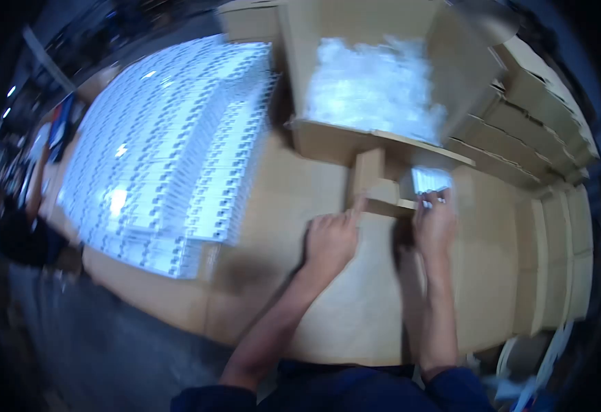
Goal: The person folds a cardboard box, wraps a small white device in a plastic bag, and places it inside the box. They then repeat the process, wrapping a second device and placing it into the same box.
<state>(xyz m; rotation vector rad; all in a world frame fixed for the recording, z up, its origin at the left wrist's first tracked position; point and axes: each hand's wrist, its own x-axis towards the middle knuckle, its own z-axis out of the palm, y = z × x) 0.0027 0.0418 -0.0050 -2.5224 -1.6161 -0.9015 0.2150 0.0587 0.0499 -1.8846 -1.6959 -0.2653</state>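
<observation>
A small open cardboard box (368, 172) stands on the table, just in front of a large carton. My left hand (333, 237) is at its near left corner, the index finger stretched along the side and the other fingers curled. My right hand (435, 223) has its fingers closed on a small white pack (431, 180) with pale stripes, at the right side of the small box. Blur hides the finer detail of the pack.
Stacked white strips with small dark marks (149, 158) cover the table's left. Behind the hands, a large open carton (355, 141) holds crumpled clear plastic bags (372, 86). Folded cardboard pieces (554, 254) line the right edge. Another person's arm (38, 178) shows far left.
</observation>
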